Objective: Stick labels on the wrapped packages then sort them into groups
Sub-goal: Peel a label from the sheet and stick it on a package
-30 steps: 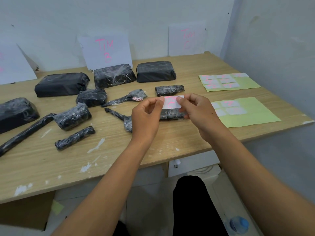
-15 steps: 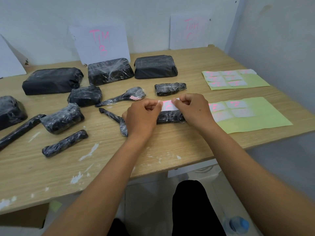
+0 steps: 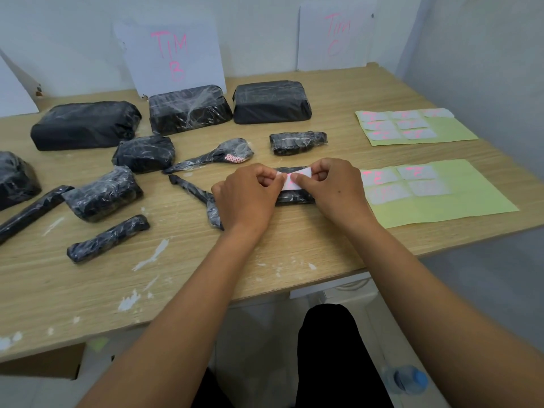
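Note:
A white label (image 3: 297,180) with pink writing lies across a small black wrapped package (image 3: 294,197) at the table's middle. My left hand (image 3: 250,195) pinches the label's left end and my right hand (image 3: 332,187) pinches its right end, thumbs pressing it down onto the package. Most of the package is hidden under my hands. Two green sheets, the near sheet (image 3: 459,201) and the far sheet (image 3: 441,131), carry more white labels at the right.
Several black wrapped packages of different sizes lie on the wooden table (image 3: 265,260), such as a block (image 3: 272,102), a small roll (image 3: 297,141) and a stick shape (image 3: 107,238). White signs with pink writing, the middle sign (image 3: 170,54) and the right sign (image 3: 335,36), lean on the wall.
My hands have lowered the label from above the table onto the small package, and my fingers have closed in toward its middle.

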